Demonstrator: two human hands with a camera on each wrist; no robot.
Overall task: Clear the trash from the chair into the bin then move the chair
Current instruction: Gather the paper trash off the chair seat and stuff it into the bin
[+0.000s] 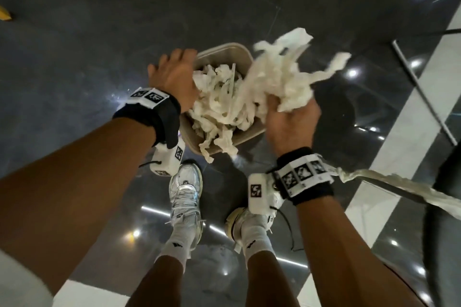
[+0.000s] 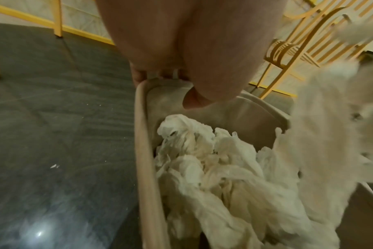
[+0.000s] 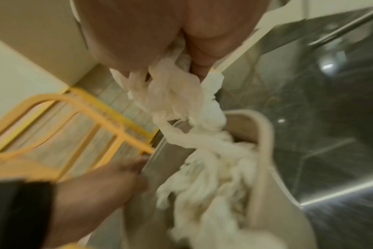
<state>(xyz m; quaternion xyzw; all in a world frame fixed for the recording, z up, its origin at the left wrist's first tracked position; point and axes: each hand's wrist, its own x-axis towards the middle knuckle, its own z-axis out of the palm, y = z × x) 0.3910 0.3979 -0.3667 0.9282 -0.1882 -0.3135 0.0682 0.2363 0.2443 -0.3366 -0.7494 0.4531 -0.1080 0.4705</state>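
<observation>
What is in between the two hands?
The beige bin heaped with white tissue trash. The left hand grips its rim; the right hand holds a tissue bunch over it, seen in the head view.

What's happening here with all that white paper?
A person is standing over a beige bin and stuffing it with crumpled white paper trash. The left hand grips the bin's rim to steady it, while the right hand holds a big bunch of paper strips just above the opening. The bin is already nearly full, with some paper hanging over its near edge. Yellow chairs stand nearby.
</observation>
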